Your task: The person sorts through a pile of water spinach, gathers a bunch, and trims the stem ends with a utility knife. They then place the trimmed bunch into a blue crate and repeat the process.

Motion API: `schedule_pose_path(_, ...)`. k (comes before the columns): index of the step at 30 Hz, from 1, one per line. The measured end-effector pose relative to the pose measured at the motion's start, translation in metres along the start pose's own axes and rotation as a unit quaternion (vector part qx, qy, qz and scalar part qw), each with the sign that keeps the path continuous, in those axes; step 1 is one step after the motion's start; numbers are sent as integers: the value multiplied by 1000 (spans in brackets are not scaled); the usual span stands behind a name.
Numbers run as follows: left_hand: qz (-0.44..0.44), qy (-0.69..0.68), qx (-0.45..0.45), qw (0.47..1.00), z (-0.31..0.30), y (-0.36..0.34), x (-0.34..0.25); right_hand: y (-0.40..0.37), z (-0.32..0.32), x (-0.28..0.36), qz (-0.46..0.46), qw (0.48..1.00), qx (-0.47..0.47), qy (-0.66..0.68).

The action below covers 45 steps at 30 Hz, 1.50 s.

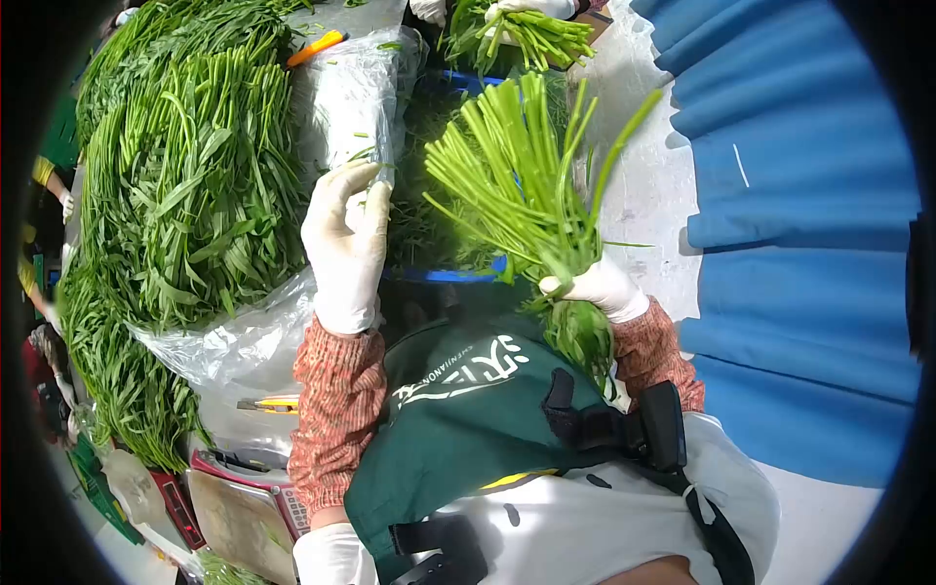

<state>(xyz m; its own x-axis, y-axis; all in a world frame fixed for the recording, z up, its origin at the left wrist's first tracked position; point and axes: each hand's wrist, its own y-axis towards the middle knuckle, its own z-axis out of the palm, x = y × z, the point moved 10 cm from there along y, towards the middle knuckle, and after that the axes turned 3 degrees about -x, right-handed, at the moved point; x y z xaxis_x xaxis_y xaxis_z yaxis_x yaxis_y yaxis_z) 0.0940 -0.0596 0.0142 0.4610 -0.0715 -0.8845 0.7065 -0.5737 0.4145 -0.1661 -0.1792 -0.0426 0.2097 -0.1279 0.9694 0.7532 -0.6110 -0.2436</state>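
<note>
My right hand (600,289), in a white glove, grips a bunch of water spinach (526,180) near its leafy end. The pale cut stems fan out away from me, and the leaves hang below the hand against my apron. My left hand (346,244), also gloved, is raised with thumb and fingers curved and a gap between them; nothing shows in it. Just beyond its fingertips lies a stack of clear plastic bags (341,107) with green scraps on top. Under the held bunch is a blue crate (444,276) with loose leaves, partly hidden.
A large heap of water spinach (195,185) fills the left side. An orange knife (317,49) rests by the bags; a yellow cutter (268,404) lies nearer me, beside a red scale (244,517). Gloved hands of another person hold stems (536,37) at the top. Blue cloth (799,195) hangs right.
</note>
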Motion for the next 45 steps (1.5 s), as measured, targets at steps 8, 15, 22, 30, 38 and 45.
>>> schedule_pose_path(8, -17, -13, -38, 999, -25, 7, 1, 11, -19, 38, -101, 809, -131, -565)
schedule_pose_path(15, 151, 135, -40, 979, -21, 5, -59, 10, -10, 52, -182, 710, -156, -662)
schedule_pose_path(22, 213, 355, 189, 890, 57, -18, -74, 9, 28, 55, -217, 661, -80, -714)
schedule_pose_path(30, 267, 248, 132, 922, 30, -4, -56, 0, 23, 58, -238, 700, -49, -672)
schedule_pose_path(38, 207, 436, 38, 875, -8, 34, -35, -13, -23, 52, -143, 656, -78, -737)
schedule_pose_path(45, 294, 232, 125, 919, 45, -7, -81, -16, -16, 57, -147, 653, -89, -737)
